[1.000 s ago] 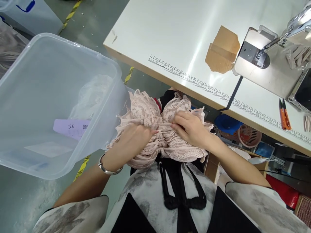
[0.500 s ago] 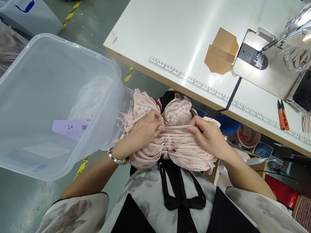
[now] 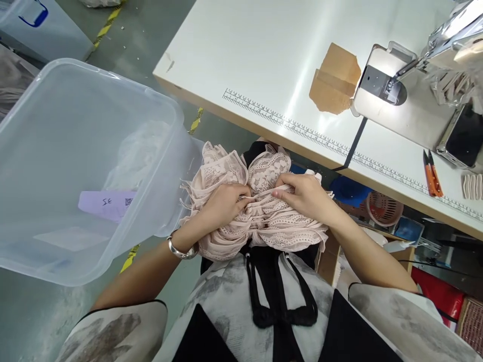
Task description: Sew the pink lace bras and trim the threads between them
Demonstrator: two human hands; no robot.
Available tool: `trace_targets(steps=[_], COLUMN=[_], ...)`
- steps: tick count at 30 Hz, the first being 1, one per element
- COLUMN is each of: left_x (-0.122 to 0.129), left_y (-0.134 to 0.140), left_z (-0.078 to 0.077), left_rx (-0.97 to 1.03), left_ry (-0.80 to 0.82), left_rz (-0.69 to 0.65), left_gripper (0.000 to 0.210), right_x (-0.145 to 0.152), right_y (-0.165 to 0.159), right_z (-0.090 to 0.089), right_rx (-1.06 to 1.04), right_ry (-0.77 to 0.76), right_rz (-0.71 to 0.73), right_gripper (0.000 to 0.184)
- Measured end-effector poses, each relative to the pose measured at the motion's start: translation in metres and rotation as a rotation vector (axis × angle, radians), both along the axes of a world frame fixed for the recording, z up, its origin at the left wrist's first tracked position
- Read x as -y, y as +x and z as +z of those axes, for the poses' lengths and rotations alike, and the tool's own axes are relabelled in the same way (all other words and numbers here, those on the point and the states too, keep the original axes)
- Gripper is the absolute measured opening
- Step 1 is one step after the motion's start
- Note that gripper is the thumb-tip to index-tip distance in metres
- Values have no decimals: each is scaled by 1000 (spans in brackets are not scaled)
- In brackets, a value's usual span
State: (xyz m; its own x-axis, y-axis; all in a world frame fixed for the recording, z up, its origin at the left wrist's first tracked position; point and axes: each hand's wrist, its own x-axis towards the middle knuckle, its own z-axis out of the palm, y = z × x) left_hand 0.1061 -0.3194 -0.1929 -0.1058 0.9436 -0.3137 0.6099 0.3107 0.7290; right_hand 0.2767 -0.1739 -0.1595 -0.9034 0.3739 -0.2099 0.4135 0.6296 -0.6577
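Note:
A thick stack of pale pink lace bras (image 3: 264, 168) lies across my lap, cups nested in layers. My left hand (image 3: 226, 205) is closed on the edge of a bra near the middle of the stack, fingertips tucked into the layers. On the other side, my right hand (image 3: 302, 197) pinches the edge of a bra between thumb and fingers, close to the centre. Loose strap ends stick out at the stack's left side. Which single layer each hand grips is partly hidden by the folds.
On my left stands a translucent plastic bin (image 3: 124, 83) with a purple card (image 3: 103, 205) and clear plastic inside. Ahead is a white table (image 3: 241, 45) with a printed ruler edge, brown cardboard (image 3: 335, 80), a sewing machine (image 3: 388, 95) and orange-handled thread snips (image 3: 432, 173).
My right hand has moved left, closer to my left hand. The edge stretched between the hands has gone slack and bunched. The view has shifted slightly.

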Motion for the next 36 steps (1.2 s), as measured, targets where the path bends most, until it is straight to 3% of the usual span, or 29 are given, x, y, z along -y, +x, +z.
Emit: trace_targets(steps=[6,13,19,24,28,36], left_x=[1,-5,0,1,1,2], left_y=[-2,1,3,5,8,10], left_z=[-2,-5,0,1,1,7], left_rx=[195,676,893,862,757,747], left_ry=[-64,-148,-150,-179,-155,-140], left_rz=[100,240,447,407,402,367], left_gripper=[20,18,26,25,25,20], right_x=[4,0,0,3,4,3], right_y=[-3,4,12,11,9,10], right_z=[-2,-11,-18,-16,-14,-17], right_rx=[-38,-107,-106,-91,-99,-92], right_ry=[-172,-375,-372,-375,-356,-359], right_rz=[-103,-67,-150,-229,-236,-268], right_gripper=[23,19,20,20,20,19])
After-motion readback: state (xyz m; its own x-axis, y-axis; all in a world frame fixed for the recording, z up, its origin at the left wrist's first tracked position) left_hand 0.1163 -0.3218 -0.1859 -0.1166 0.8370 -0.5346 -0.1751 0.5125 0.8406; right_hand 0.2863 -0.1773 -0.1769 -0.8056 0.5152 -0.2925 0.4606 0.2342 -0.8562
